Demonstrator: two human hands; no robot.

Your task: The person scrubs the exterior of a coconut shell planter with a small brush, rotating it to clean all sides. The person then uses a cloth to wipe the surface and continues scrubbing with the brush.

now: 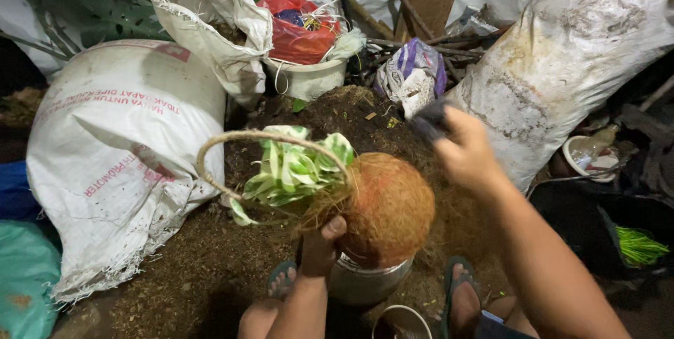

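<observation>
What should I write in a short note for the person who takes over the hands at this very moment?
Left hand: grips the round brown coconut-husk pot at its rim, tilted over a metal container.
Right hand: raised over the heap of dark soil, holding something dark and blurred.
Done: green-and-white striped plant sits in the pot, looped rope handle attached.
Left: cannot tell.

Big white sack (pixel 119 156) is seen left of the grip, a dirt-stained one (pixel 562 65) to its right. Beyond it, a soil pile (pixel 337 111), red bag (pixel 298 30) in a white bucket (pixel 309 77). Metal pot (pixel 365 279) sits directly beneath.
</observation>
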